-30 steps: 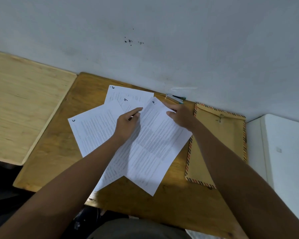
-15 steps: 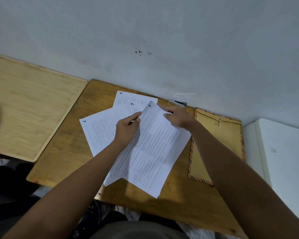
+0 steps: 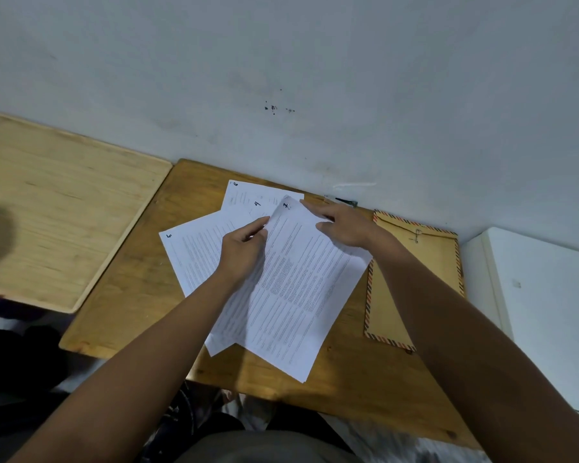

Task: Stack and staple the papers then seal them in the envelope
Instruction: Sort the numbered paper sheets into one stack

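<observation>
Several printed white sheets lie fanned out on the small wooden table (image 3: 121, 295), each with a handwritten number at its top corner. The top sheet (image 3: 298, 289) slants to the lower right. My left hand (image 3: 243, 250) pinches that sheet's left edge between thumb and fingers. My right hand (image 3: 343, 225) rests flat on its upper right corner, fingers spread. A sheet marked 5 (image 3: 194, 252) sticks out to the left. A brown envelope (image 3: 428, 262) with a striped border lies to the right of the papers. A stapler (image 3: 343, 201) shows only partly behind my right hand, against the wall.
A pale wooden board (image 3: 57, 225) adjoins the table on the left. A white cabinet (image 3: 535, 295) stands at the right. The grey wall (image 3: 281, 78) runs right behind the table. My legs are below the near edge.
The view has shifted, so the table sits lower and further right in frame. Both hands keep their places on the top sheet; the papers have hardly moved.
</observation>
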